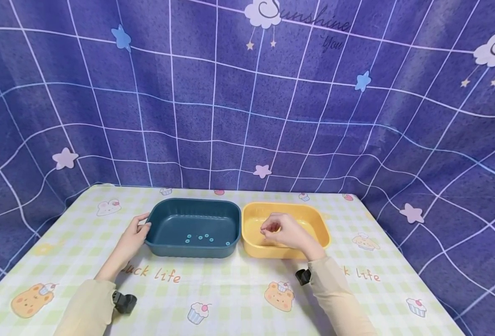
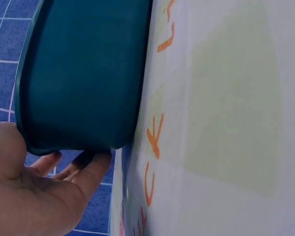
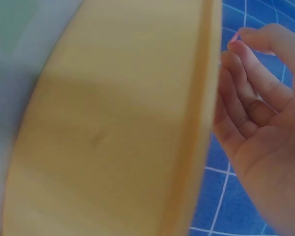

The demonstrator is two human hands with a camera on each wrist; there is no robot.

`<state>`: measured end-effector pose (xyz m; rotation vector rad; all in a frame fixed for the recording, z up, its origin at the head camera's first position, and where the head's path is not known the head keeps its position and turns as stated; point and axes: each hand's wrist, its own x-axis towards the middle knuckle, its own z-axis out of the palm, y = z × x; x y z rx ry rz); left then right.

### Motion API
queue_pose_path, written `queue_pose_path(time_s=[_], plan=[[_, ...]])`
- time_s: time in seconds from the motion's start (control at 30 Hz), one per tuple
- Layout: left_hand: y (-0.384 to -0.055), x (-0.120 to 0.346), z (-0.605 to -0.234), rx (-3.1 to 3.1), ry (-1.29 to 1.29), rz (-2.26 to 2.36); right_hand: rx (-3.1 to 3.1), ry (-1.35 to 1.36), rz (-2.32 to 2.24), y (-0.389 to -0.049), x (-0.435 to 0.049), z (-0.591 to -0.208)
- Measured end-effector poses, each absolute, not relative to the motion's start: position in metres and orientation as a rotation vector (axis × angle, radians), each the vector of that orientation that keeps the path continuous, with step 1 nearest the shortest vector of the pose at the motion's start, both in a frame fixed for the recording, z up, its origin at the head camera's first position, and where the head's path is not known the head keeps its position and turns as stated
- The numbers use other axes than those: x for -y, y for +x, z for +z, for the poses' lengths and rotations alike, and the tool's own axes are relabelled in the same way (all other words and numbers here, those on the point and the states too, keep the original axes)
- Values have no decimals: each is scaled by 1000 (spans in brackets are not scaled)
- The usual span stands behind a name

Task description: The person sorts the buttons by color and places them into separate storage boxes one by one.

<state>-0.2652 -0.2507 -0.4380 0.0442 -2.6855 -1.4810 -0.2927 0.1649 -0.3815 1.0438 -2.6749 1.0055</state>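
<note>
My left hand (image 1: 133,235) grips the left end of a dark teal plastic basin (image 1: 193,251). In the left wrist view the thumb lies at the rim and the fingertips (image 2: 99,164) touch the outer end wall. Several small light-blue ring-like pieces (image 1: 200,238) lie on the basin's floor. Over the yellow basin (image 1: 272,252), my right hand (image 1: 287,231) pinches a small thin pink piece (image 3: 235,37) between thumb and index finger. The other fingers of that hand are bent loosely. Its exact kind I cannot tell.
Both basins stand side by side on a checked tablecloth (image 1: 226,289) printed with cartoon bears and cupcakes. Behind the table hangs a blue curtain (image 1: 230,93) with a white grid and stars. Black wrist devices (image 1: 124,302) sit at both sleeves.
</note>
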Motion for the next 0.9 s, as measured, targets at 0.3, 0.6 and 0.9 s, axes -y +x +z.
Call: queue_pose_path(time_s=[0.3,0.6,0.9], plan=[[-265,250,-437,2688,41,-1474,2741,953,974,-299,-176,-390],[-265,251,-437,2686,39,-1454,2751,908,957,-307,-187,-400],[-264,251,-438,2683,32,-1452,2771,887,911,-309,-197,-405]])
